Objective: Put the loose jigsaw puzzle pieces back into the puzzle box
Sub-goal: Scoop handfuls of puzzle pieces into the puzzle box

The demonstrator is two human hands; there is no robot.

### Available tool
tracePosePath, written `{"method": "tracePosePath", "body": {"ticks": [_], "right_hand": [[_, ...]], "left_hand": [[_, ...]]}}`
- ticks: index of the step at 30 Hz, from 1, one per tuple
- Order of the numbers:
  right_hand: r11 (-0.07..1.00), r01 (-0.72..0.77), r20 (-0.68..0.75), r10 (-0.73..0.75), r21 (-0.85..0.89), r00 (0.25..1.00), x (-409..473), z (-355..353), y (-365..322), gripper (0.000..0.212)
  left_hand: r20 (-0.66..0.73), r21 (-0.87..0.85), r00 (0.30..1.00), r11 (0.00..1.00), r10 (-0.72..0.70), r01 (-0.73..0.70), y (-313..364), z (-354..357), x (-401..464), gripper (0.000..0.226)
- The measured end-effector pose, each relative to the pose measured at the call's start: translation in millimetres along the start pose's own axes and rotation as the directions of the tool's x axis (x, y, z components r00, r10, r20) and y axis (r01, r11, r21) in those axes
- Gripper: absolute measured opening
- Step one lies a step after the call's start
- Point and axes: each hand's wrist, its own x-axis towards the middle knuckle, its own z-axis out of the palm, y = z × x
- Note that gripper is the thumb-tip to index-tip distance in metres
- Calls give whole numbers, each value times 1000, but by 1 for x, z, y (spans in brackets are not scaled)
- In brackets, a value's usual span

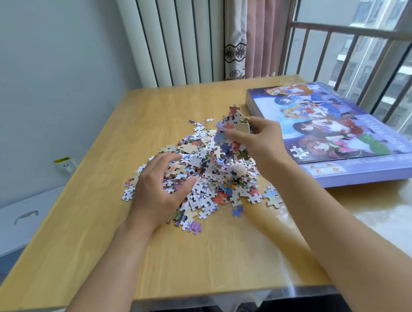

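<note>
A heap of loose jigsaw pieces (pixel 209 177) lies in the middle of the wooden table (pixel 207 253). My right hand (pixel 262 139) is raised over the heap's far right side and grips a handful of pieces (pixel 230 129), some spilling below it. My left hand (pixel 161 188) rests on the heap's left side with curled fingers raking into the pieces. The purple puzzle box (pixel 332 132), printed with cartoon figures, lies shut with its lid on at the right of the table, just beyond my right hand.
A wall and a white ribbed panel (pixel 174 36) stand behind the table. Pink curtains (pixel 257 30) and a railed window (pixel 363 47) are at the back right. A wall socket (pixel 65 165) sits low on the left.
</note>
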Motion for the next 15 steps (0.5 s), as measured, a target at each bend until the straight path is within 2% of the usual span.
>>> {"method": "tracePosePath", "body": {"ticks": [2,3,5,8,12,15], "right_hand": [[987,-80,-6,81,140,997,0,1,1,31],[986,-80,-24,84,147,996,0,2,4,31],[999,-6,-45,8,39,999,-6,4,12,22],[987,83,45,-77,-139,996,-16,7,27,18],[911,188,137,-147,-366,980,-18,9,37,29],[854,231,178,-165,-467,970,-19,9,34,47]], "left_hand": [[-4,7,1000,1000,0,0,2,1,-1,49],[-3,6,1000,1000,-1,1,2,2,-2,48],[1,6,1000,1000,14,-14,4,2,-3,45],[14,37,999,999,36,-37,3,2,-3,43],[20,54,999,998,32,-33,0,3,-3,42],[18,55,999,998,34,-35,-2,4,-3,40]]}}
